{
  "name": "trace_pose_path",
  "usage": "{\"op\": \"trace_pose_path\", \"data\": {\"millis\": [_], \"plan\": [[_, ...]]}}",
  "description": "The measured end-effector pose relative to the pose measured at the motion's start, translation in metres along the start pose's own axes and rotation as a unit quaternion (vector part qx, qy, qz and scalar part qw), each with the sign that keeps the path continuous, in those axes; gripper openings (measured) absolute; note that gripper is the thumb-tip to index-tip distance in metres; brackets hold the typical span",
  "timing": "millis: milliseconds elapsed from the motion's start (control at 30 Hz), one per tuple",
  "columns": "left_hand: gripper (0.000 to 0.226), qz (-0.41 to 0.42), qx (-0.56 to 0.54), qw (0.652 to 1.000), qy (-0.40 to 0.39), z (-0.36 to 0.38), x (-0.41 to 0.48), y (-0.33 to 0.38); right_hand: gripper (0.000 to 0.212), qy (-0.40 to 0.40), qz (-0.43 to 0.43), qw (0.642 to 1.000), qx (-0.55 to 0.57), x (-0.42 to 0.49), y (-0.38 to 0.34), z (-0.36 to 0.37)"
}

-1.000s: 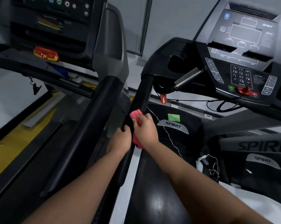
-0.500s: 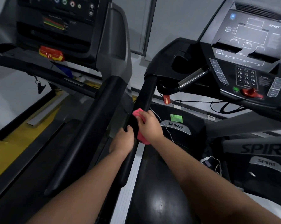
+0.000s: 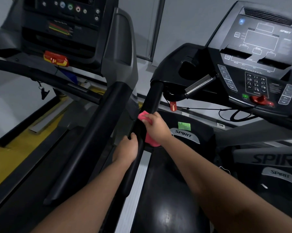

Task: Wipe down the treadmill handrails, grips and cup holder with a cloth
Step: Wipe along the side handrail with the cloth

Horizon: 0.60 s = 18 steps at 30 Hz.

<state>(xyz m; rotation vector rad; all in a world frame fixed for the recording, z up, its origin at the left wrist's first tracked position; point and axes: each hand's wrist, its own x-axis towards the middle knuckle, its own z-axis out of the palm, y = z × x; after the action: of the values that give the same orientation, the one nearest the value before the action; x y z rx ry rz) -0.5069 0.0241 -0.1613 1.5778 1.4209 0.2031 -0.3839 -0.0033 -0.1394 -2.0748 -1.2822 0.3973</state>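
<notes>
Black handrail [image 3: 152,98] first: our left hand [image 3: 126,149] curls round its left side, low down. Just above on the handrail, our right hand [image 3: 157,127] grips the pink cloth [image 3: 150,140], fingers bent, pressing it against the right side.

Arms forward, left grip [image 3: 126,148] and right grip [image 3: 157,128] curled (close together)
</notes>
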Motion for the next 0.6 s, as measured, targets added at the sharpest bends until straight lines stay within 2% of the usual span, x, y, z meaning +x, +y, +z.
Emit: {"op": "trace_pose_path", "data": {"millis": [100, 200, 267, 400, 567, 600], "plan": [[0.055, 0.0, -0.002, 1.0, 0.001, -0.001, -0.001, 0.002, 0.03, 0.001, 0.01, 0.998, -0.06, 0.008, -0.006, 0.0], [0.053, 0.003, 0.001, 1.0, 0.004, 0.0, 0.0, 0.001, 0.028, -0.02, -0.046, 0.989, -0.137, -0.011, -0.012, 0.007], [0.051, 0.0, 0.004, 1.0, 0.012, -0.001, 0.0, 0.001, 0.029, -0.023, -0.071, 0.989, -0.126, -0.027, -0.014, 0.011], [0.042, 0.007, 0.003, 1.0, 0.009, -0.002, -0.008, 0.004, 0.029, -0.021, -0.074, 0.991, -0.111, -0.037, -0.01, 0.008], [0.035, -0.004, -0.034, 0.999, 0.022, -0.001, -0.008, 0.003, 0.032, -0.007, -0.041, 0.978, -0.204, -0.003, -0.02, 0.008], [0.035, 0.003, -0.015, 1.0, 0.023, -0.001, -0.008, 0.003, 0.033, -0.009, -0.035, 0.971, -0.236, 0.002, -0.024, 0.011]]}}
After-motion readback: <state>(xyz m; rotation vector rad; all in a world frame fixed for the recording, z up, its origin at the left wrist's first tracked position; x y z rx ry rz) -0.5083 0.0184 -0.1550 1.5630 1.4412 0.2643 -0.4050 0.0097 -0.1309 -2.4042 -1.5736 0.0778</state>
